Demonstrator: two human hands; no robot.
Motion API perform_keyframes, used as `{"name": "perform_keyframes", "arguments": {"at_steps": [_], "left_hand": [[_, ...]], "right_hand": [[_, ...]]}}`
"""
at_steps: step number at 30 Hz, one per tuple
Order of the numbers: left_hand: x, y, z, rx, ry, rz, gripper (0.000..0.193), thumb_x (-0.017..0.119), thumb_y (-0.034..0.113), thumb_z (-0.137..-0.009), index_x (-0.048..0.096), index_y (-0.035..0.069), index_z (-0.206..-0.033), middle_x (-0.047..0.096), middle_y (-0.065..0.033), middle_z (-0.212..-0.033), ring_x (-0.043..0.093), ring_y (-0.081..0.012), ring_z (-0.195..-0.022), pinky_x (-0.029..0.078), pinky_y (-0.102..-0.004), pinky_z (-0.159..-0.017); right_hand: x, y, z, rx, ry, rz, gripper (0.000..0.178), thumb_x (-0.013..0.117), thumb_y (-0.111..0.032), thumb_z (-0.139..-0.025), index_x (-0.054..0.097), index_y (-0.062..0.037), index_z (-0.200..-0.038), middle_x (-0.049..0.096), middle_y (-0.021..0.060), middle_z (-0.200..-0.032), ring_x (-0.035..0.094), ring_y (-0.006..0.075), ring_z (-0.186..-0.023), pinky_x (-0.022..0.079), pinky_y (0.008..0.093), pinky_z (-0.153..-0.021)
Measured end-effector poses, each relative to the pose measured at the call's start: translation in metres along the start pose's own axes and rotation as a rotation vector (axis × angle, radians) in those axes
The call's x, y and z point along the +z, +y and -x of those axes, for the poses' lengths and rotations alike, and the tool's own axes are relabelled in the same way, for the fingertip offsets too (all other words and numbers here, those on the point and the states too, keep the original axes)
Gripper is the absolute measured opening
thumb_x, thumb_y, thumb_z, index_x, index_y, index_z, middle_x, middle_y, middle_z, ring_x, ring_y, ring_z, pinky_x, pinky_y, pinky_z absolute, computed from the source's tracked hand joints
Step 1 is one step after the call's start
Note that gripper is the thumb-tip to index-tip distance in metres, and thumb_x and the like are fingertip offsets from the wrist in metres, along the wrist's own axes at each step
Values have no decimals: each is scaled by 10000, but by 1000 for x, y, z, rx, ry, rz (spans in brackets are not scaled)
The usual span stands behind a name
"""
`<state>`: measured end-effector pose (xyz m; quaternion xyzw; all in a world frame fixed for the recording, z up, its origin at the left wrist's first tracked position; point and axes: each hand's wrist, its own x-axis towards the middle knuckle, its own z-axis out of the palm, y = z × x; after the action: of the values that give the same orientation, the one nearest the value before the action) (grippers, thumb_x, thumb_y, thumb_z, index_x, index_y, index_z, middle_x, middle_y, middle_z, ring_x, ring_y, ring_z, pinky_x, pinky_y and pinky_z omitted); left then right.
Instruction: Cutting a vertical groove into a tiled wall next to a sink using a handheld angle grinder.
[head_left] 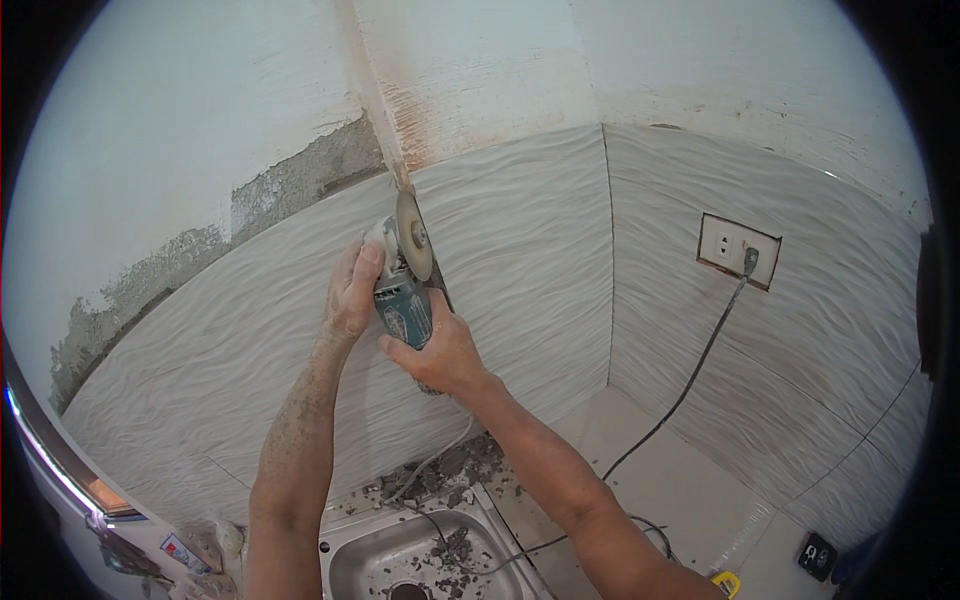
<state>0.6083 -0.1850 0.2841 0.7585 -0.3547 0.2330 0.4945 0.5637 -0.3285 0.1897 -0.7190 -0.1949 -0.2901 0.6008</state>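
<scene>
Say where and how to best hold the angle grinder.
For the angle grinder, probably grip the teal body with the right hand, from the lower right: it is long and narrow and slants down away from the disc. Steady the head with the left hand, from the left, since the disc sits on the right. Both hands are placed roughly so.

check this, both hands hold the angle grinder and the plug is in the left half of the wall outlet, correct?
Wrong half: the head view shows the plug in the right half of the wall outlet. Left hand and right hand do hold the angle grinder.
</scene>
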Motion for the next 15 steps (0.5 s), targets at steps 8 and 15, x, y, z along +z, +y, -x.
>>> {"name": "perform_keyframes", "arguments": {"at_steps": [8,15], "left_hand": [[-3,-4,-1,6,-1,-69,639,488,542,-1029,616,-34,-1273,656,-97,-1077,560,-194,-992,449,-347,-916],[-2,-7,-1,7,5,-21,619,486,524,-1038,614,-32,-1278,655,-92,-1086,558,-185,-992,447,-342,-919]], "right_hand": [[0,1,1,3,-10,-10,747,821,-330,-801,485,46,-1353,698,254,-1121,701,394,-1062,539,453,-929],[2,6,0,6,-10,11,754,822,-335,-799,484,50,-1353,699,249,-1116,703,390,-1054,539,454,-928]]}}
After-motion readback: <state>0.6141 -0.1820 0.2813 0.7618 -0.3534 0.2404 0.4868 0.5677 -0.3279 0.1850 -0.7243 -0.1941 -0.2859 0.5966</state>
